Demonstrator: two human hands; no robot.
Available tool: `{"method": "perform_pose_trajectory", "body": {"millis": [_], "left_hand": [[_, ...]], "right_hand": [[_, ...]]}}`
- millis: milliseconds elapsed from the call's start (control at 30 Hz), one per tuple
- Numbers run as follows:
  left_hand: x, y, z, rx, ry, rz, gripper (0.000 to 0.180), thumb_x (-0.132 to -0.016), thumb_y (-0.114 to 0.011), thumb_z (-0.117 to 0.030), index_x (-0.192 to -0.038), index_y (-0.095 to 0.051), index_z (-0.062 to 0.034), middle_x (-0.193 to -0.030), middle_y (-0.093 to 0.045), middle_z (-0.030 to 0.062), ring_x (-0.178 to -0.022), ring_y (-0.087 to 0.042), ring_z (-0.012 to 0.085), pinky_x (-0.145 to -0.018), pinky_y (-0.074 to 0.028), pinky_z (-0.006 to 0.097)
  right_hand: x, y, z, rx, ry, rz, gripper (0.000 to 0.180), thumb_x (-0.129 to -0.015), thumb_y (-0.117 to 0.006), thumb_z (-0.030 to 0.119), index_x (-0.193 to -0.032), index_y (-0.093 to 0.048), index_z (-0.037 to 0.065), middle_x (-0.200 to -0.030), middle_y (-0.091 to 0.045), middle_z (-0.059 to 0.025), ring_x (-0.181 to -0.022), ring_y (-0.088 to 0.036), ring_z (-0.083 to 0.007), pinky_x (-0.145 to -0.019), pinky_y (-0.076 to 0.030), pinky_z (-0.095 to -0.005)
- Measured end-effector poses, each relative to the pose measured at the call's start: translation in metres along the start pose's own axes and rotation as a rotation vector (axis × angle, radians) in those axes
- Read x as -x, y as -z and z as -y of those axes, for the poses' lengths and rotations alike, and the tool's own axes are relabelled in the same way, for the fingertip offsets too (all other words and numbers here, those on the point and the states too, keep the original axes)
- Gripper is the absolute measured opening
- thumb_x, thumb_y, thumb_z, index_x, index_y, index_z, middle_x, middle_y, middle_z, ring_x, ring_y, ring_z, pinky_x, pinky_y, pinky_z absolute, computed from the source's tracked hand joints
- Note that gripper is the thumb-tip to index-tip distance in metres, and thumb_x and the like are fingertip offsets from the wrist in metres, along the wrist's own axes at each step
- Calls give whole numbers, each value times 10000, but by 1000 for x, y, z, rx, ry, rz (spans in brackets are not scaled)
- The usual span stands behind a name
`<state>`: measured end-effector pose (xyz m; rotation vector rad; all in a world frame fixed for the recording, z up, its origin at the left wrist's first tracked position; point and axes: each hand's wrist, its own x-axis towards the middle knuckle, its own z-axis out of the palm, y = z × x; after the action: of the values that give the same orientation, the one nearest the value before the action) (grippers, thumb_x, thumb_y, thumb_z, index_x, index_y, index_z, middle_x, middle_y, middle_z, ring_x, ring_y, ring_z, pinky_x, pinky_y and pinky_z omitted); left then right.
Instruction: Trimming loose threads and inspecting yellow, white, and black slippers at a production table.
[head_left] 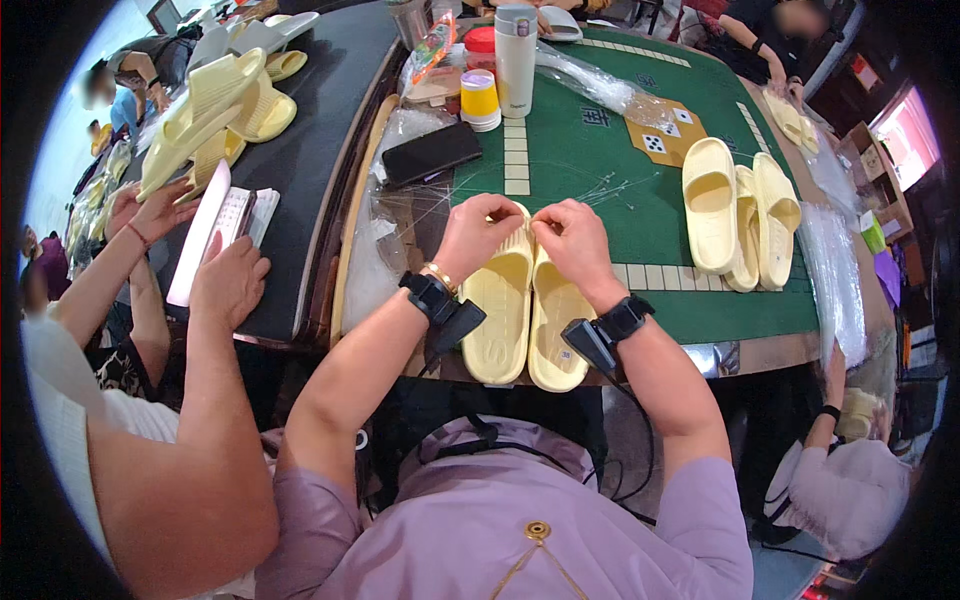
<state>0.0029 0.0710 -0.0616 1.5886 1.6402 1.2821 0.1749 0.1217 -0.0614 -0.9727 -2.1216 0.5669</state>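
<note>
A pair of pale yellow slide slippers [497, 318] lies side by side at the table's near edge, heels toward me. My left hand [478, 238] is closed in a pinch at the strap of the left slipper. Beside it, my right hand [575, 243] pinches over the strap of the right one. The fingertips nearly meet between the two straps. Whatever they grip is too small to make out. Thin clear plastic strands [612, 190] are scattered on the green tabletop [580, 150] just beyond my hands.
More yellow slippers [712, 208] stand at the right. Beyond my left hand are a black phone [432, 155], a yellow-and-white cup [480, 98] and a white tumbler [515, 62]. At left, another person's hand [228, 283] holds a bright-screened device near a slipper stack [205, 115]. Clear plastic bags [832, 270] lie right.
</note>
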Motion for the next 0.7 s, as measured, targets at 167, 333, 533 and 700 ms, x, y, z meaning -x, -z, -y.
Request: {"method": "perform_pose_trajectory", "body": {"millis": [167, 333, 533, 700], "left_hand": [[0, 2, -8, -126, -73, 53, 148, -810, -722, -132, -901, -702, -16, -852, -684, 98, -779, -652, 201, -733, -521, 310], [-1, 0, -10, -142, -22, 24, 148, -804, -725, -131, -896, -707, -16, -857, -689, 102, -786, -660, 202, -733, -524, 314], [-4, 6, -10, -138, -92, 106, 175, -795, -732, -141, -882, -702, 7, -841, -694, 119, -773, -672, 195, -726, -531, 313], [-4, 0, -14, -124, -3, 65, 185, -795, -726, -138, -905, -705, 8, -842, -702, 119, -764, -670, 186, -720, -529, 302]], "right_hand": [[-1, 1, -4, -65, -104, 25, 123, -789, -645, 181, -796, -701, 73, -799, -641, -98, -831, -598, -289, -736, -483, -401], [0, 1, -5, -26, -26, -3, 115, -788, -641, 172, -791, -701, 74, -792, -640, -100, -798, -596, -293, -728, -484, -401], [-1, -1, -6, -53, -34, 3, 107, -778, -641, 161, -779, -694, 68, -779, -643, -94, -793, -596, -287, -737, -479, -396], [-1, 3, -6, -42, 16, -4, 100, -770, -646, 156, -776, -694, 69, -778, -647, -88, -792, -598, -279, -742, -476, -395]]}}
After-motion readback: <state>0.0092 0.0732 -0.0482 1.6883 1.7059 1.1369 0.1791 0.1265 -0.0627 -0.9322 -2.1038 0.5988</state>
